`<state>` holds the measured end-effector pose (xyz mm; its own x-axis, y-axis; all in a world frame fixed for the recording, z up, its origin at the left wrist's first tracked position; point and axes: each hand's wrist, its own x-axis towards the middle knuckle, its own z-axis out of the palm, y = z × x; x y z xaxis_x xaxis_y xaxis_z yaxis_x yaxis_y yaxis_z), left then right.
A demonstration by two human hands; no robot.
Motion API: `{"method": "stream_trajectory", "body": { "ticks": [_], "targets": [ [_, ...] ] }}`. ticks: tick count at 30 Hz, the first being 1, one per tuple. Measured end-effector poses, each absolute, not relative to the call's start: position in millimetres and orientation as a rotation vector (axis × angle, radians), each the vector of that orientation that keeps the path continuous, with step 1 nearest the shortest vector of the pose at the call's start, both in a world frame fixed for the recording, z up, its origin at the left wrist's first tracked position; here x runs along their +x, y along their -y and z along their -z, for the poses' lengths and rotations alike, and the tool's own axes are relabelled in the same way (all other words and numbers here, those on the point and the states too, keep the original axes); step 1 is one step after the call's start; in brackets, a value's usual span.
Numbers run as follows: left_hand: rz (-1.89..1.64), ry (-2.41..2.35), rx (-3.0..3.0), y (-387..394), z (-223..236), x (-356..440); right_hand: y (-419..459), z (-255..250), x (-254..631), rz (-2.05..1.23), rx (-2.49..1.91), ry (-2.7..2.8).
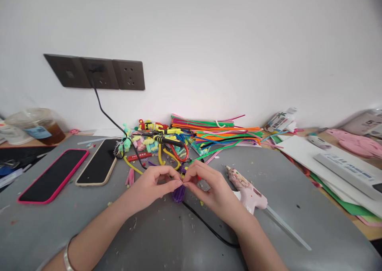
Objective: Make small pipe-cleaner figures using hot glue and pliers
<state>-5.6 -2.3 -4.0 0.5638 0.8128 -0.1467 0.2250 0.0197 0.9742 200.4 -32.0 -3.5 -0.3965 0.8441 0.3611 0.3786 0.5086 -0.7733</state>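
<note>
Left hand [153,183] and right hand [205,185]: fingertips pinched together on purple pipe-cleaner piece [179,192] hanging below; pink glue gun [249,191] just right of right fingers.

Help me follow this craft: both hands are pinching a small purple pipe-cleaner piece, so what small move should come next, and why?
Probably a small twist of the purple piece between the fingertips. The left hand and right hand meet at its top, pinching it just above the grey mat, and the glue gun lies untouched beside them.
</note>
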Motion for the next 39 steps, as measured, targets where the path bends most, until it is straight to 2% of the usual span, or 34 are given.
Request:
{"method": "stream_trajectory", "body": {
  "ticks": [7,17,39],
  "targets": [
    [-0.568,-0.922,1.575,4.1,0.6,-6.1,34.0,2.8,204.1,-0.832,-0.984,1.953],
    [-0.535,-1.136,2.119,3.6,9.3,-6.5,24.4,7.3,215.4,-0.614,-1.301,2.072],
    [-0.454,-1.112,2.188,3.5,10.2,-5.6,17.1,20.6,209.5,-0.453,-1.304,2.218]
  ]
}}
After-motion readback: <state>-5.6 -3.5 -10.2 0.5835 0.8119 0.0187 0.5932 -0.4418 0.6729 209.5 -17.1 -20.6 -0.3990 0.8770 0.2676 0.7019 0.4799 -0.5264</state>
